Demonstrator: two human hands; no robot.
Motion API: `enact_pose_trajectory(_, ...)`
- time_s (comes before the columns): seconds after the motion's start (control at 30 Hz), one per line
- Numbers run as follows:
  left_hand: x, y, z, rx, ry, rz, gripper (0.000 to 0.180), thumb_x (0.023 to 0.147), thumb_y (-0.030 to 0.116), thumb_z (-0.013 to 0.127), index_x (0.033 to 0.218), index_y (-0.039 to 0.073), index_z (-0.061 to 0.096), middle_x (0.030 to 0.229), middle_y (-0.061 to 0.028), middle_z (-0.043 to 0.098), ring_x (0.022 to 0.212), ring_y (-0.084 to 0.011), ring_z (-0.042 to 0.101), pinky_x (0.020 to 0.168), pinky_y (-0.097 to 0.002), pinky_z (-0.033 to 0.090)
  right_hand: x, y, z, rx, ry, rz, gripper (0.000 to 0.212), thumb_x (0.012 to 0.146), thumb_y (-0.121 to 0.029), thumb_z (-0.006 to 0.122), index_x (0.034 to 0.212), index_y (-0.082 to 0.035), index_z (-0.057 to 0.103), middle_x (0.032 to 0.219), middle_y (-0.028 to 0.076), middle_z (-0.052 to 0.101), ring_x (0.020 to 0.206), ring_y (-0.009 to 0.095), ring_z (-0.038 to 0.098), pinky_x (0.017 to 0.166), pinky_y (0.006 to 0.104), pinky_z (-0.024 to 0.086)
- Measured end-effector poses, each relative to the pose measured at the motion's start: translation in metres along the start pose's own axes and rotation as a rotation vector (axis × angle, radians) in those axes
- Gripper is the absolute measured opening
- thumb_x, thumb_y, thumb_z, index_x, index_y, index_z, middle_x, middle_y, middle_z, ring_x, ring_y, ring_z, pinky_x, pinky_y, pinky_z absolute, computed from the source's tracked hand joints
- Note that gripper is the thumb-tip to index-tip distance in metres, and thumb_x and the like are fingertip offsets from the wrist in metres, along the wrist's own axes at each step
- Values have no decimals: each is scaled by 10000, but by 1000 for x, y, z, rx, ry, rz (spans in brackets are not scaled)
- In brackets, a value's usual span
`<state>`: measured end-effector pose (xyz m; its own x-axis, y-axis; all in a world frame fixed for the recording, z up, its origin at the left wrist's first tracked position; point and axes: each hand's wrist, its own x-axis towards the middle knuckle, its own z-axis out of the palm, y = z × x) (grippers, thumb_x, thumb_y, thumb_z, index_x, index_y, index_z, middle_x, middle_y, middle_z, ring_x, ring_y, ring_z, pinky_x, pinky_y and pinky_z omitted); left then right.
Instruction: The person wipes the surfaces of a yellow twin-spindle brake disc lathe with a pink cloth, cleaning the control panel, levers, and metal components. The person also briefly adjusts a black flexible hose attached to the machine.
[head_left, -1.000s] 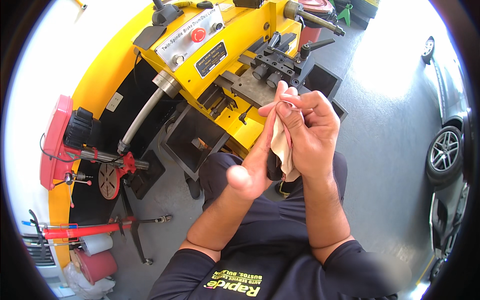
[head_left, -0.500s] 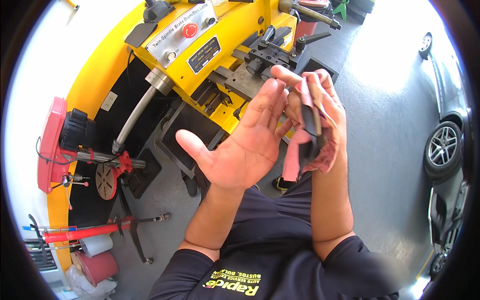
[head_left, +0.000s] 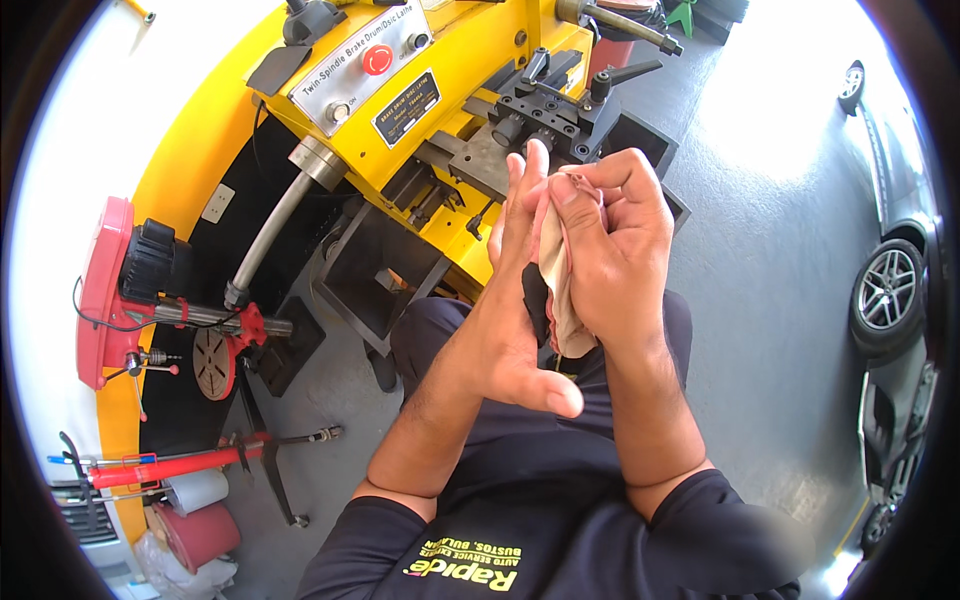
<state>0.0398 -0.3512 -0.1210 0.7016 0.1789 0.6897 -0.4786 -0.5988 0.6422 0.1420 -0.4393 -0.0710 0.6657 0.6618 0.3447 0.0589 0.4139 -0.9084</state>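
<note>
A crumpled rag (head_left: 565, 290), pink and pale with a black patch, is pinched between the thumb and fingers of my right hand (head_left: 622, 245). My left hand (head_left: 515, 300) stands on edge just left of it, its fingers stretched upward and its thumb pointing right. The rag lies against the palm side of the left hand, and part of it is hidden between the two hands. Just beyond my fingers is the dark tool carriage (head_left: 550, 120) of a yellow brake lathe (head_left: 440, 150).
The lathe's panel carries a red stop button (head_left: 377, 60). Below it is a dark metal tray (head_left: 380, 265). At left stand a red drill press (head_left: 105, 290) and a red hoist-like frame (head_left: 150, 468). A car (head_left: 895, 290) is parked on the right, on grey floor (head_left: 760, 330).
My left hand has turned from palm-up to edge-on, against the rag. My right hand has rotated with the rag, its back now showing. My legs have come more into view.
</note>
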Motion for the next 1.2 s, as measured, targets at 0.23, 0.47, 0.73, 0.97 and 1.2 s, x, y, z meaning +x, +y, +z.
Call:
enact_pose_trajectory(0.23, 4, 32, -11, -478, 17, -322, 1547, 684, 1088, 443, 1721, -17, 133, 1809, -237, 8, 1665, -403, -54, 1303, -532, 58, 23, -5, -19, 549, -123, 255, 129, 1129, -108, 575, 1033, -62, 502, 1012, 156, 756, 752, 116, 696, 630, 236, 547)
enact_pose_trajectory(0.47, 6, 48, -14, -1397, 263, -347, 1463, 807, 1061, 241, 1700, -84, 63, 1813, -203, 60, 1680, -266, 75, 1336, -421, 124, 23, -1, -27, 570, 78, 244, 141, 1130, -195, 587, 1063, -71, 585, 1147, 185, 765, 701, 123, 693, 632, 235, 576)
enact_pose_trajectory(0.73, -1, 21, 30, -315, 304, -300, 975, 962, 526, 730, 1639, -38, 312, 1683, -227, 344, 1565, -358, 371, 1279, -461, 311, 0, 17, -2, 448, -124, 37, 857, 1121, -667, 299, 1535, 53, 511, 1457, 157, 622, 1331, 207, 556, 1158, 340, 384)
enact_pose_trajectory(0.97, -38, 39, 58, 345, 378, -85, 663, 992, 448, 736, 1404, -10, 490, 1332, -239, 561, 1229, -334, 608, 1063, -449, 489, 10, 26, -8, 895, -239, 145, 1313, 893, -1000, 118, 1665, 41, 328, 1750, 191, 322, 1639, 292, 235, 1322, 438, 76)
enact_pose_trajectory(1.2, 0, 59, -21, -254, 482, -507, 501, 973, 383, 797, 1195, -39, 643, 833, -93, 689, 665, -146, 653, 616, -311, 540, 8, 23, -19, 1106, -550, 156, 1316, 914, -978, 93, 1648, 90, 327, 1752, 219, 300, 1599, 316, 331, 1321, 451, 169)
